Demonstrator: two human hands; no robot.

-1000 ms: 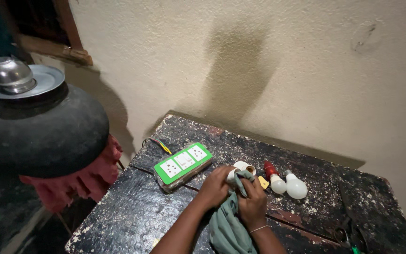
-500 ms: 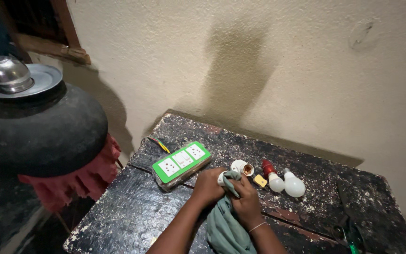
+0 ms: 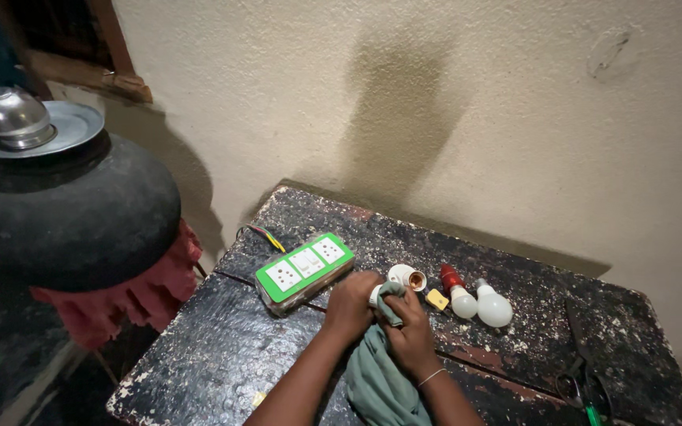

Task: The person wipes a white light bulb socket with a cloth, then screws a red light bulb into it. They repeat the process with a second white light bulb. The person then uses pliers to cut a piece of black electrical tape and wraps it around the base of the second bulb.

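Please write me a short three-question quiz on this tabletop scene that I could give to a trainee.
1. True or false: both hands are working a grey-green cloth over a small white part.
2. Which lies nearest the left hand? A) green switch-and-socket board B) scissors C) black round pot
3. How many bulbs lie on the table, and how do they differ?

Key:
1. True; the right hand presses the cloth on the part.
2. A.
3. Two: one with a red base, one all white, side by side beyond a white lamp holder.
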